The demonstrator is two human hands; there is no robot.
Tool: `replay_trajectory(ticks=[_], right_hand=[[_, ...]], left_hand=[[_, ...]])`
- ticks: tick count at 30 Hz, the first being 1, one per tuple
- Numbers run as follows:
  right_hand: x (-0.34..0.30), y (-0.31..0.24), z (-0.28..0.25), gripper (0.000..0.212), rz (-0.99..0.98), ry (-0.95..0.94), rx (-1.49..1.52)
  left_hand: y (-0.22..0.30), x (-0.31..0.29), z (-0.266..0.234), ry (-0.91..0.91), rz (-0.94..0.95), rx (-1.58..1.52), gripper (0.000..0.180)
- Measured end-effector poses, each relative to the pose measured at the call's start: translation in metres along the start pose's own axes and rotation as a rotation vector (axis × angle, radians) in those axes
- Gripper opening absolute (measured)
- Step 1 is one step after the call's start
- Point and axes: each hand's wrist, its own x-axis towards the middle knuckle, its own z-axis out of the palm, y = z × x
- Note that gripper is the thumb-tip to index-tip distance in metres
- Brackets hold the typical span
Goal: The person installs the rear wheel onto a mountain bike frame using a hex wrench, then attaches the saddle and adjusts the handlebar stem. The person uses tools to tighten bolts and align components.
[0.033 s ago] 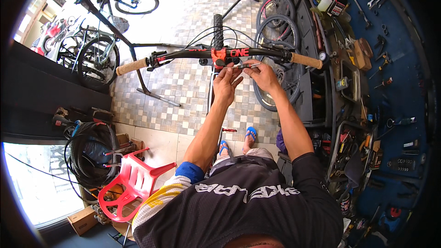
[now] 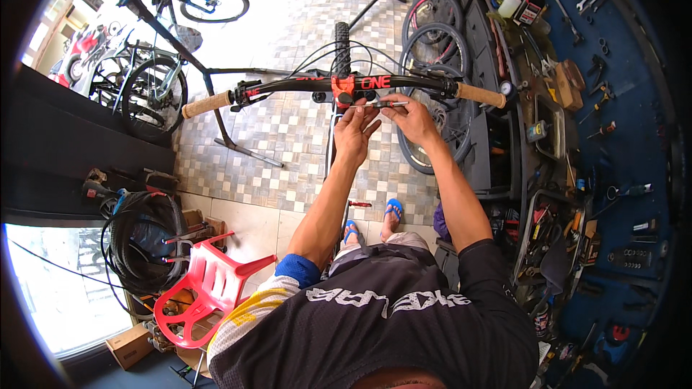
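Note:
My right hand (image 2: 412, 121) is closed in a pinch around a slim, silvery and dark hand tool (image 2: 391, 104), held roughly level just behind the handlebar (image 2: 295, 85). Its thin end reaches toward the fingertips of my left hand (image 2: 352, 138). Those fingertips are pinched together next to the red stem (image 2: 342, 89), with the lower fingers loosely bent; what lies between them is too small to make out. The handlebar is black with red lettering and cork-coloured grips (image 2: 479, 94). Beyond the stem stands the knobby front tyre (image 2: 342, 49).
Wheels (image 2: 437, 47) lean along the dark cabinet at right, below a tool-covered workbench and a blue tool wall (image 2: 613, 130). A dark repair stand (image 2: 209, 79) and parked bikes (image 2: 153, 94) stand at left. Nearer me are a red plastic chair (image 2: 216, 274) and coiled tyres (image 2: 137, 245).

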Motion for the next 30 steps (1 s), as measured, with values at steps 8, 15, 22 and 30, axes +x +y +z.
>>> replay_trajectory(ticks=[8, 15, 22, 30], right_hand=[[-0.003, 0.001, 0.003, 0.027, -0.081, 0.051, 0.106], [0.002, -0.001, 0.001, 0.029, -0.231, 0.079, 0.006], [0.004, 0.001, -0.002, 0.035, -0.395, 0.123, -0.205], [0.008, 0.006, -0.005, 0.048, -0.498, 0.065, -0.360]], left_hand=[[0.002, 0.006, 0.000, -0.055, -0.007, -0.014, 0.036], [0.003, 0.014, 0.003, -0.062, 0.014, -0.071, 0.032], [0.004, 0.013, 0.004, -0.101, 0.022, -0.168, 0.032], [0.003, 0.018, -0.004, -0.087, 0.021, -0.194, 0.030]])
